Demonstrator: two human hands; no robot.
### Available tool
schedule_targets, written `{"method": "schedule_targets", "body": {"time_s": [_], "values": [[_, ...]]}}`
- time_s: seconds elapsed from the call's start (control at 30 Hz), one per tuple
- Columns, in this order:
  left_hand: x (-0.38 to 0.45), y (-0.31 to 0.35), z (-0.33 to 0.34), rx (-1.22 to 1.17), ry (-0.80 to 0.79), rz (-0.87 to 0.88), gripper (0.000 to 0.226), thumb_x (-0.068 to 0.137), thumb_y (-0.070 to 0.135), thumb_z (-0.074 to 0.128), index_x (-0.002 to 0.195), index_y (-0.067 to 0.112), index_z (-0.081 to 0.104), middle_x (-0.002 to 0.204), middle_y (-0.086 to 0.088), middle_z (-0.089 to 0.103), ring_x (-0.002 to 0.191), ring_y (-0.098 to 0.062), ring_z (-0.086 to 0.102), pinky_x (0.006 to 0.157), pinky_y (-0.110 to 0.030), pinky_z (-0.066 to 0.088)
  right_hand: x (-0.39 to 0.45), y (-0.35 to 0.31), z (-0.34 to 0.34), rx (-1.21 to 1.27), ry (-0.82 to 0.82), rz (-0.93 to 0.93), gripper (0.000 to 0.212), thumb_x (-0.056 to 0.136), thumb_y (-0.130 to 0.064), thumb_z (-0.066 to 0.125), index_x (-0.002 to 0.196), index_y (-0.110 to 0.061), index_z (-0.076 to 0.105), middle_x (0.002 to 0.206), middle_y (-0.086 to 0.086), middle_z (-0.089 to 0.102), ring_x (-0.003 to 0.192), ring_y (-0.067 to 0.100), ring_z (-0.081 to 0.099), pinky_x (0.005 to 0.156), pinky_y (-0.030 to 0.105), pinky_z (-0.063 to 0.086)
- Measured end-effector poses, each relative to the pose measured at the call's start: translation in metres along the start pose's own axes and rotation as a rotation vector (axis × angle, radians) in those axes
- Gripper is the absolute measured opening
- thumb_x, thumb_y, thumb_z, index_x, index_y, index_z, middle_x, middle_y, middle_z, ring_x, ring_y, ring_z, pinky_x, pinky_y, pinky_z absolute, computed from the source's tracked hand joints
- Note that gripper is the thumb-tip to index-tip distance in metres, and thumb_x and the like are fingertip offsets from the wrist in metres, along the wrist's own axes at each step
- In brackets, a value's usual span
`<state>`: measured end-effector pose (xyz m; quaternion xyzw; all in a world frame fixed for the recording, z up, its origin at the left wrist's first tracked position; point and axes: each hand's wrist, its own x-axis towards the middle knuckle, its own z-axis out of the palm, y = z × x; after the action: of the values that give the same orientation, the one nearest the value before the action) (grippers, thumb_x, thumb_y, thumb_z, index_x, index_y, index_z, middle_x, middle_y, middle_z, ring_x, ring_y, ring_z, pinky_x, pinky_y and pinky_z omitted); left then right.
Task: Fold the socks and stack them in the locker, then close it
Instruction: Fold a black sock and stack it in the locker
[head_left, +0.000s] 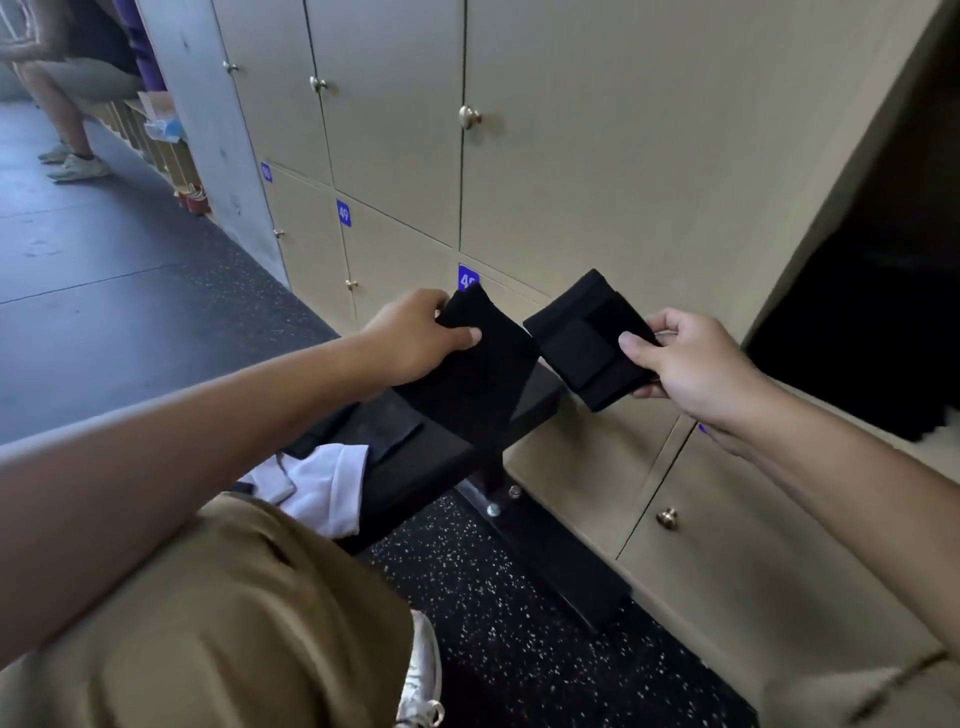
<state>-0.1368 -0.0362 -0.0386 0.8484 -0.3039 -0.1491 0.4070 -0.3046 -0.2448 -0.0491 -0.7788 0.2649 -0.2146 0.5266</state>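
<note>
My left hand (415, 338) pinches the top edge of a black sock (478, 379) that hangs flat over the end of the black bench (415, 467). In the air just to its right, my right hand (691, 364) grips a folded black sock (582, 338) by its right side. The open locker (872, 312) is a dark cavity at the right, with its tan door (841, 171) swung out toward me. A white sock (322, 483) lies crumpled on the bench near my knee, beside another dark piece of cloth (384, 431).
Closed tan locker doors (571, 130) with round knobs and blue number tags fill the wall ahead. A bench leg (493, 488) is bolted to the speckled floor. Another person's legs (67, 130) are at the far left by a shoe rack (156, 140).
</note>
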Motion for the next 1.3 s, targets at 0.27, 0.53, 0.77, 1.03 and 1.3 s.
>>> {"method": "schedule_targets", "body": {"time_s": [0.27,0.53,0.77,1.03,1.3], "values": [[0.001,0.063,0.041,-0.169,-0.02,0.04,0.024,0.097,0.032,0.065,0.11,0.011,0.067,0.105,-0.01,0.073,0.094,-0.027,0.071,0.094,-0.046,0.057,-0.021,-0.004,-0.059,0.055,0.162,-0.01,0.013,0.102,-0.014,0.06,0.111,-0.006,0.062,0.106,0.007,0.074,0.091,0.022,0.072,0.072,0.031,0.059],[0.003,0.096,0.075,-0.262,-0.055,0.078,0.018,0.096,0.035,0.068,0.102,0.018,0.07,0.098,-0.007,0.075,0.09,-0.026,0.073,0.087,-0.044,0.059,-0.035,0.005,-0.107,0.107,0.251,0.001,0.007,0.1,-0.014,0.062,0.103,-0.011,0.067,0.086,-0.002,0.077,0.071,0.003,0.072,0.058,0.016,0.053],[0.016,0.104,0.11,-0.27,-0.182,0.122,0.015,0.096,0.035,0.068,0.098,0.02,0.07,0.087,-0.001,0.079,0.083,-0.023,0.076,0.086,-0.05,0.061,-0.042,0.028,-0.131,0.094,0.284,0.094,0.009,0.098,-0.015,0.065,0.103,-0.009,0.069,0.091,-0.001,0.079,0.085,0.015,0.075,0.074,0.026,0.057],[0.031,0.116,0.148,-0.263,-0.259,0.167,0.018,0.095,0.035,0.07,0.092,0.017,0.068,0.082,-0.002,0.078,0.078,-0.027,0.076,0.084,-0.054,0.06,-0.043,0.047,-0.151,0.113,0.449,0.175,0.014,0.095,-0.019,0.069,0.106,-0.026,0.064,0.105,-0.005,0.075,0.105,0.019,0.07,0.102,0.049,0.052],[0.055,0.123,0.166,-0.268,-0.244,0.193,0.021,0.093,0.036,0.072,0.085,0.017,0.066,0.077,-0.004,0.077,0.075,-0.031,0.075,0.08,-0.056,0.06,-0.046,0.046,-0.16,0.04,0.504,0.153,0.029,0.099,-0.009,0.058,0.101,-0.037,0.065,0.117,0.006,0.067,0.103,0.012,0.06,0.079,0.025,0.042]]}}
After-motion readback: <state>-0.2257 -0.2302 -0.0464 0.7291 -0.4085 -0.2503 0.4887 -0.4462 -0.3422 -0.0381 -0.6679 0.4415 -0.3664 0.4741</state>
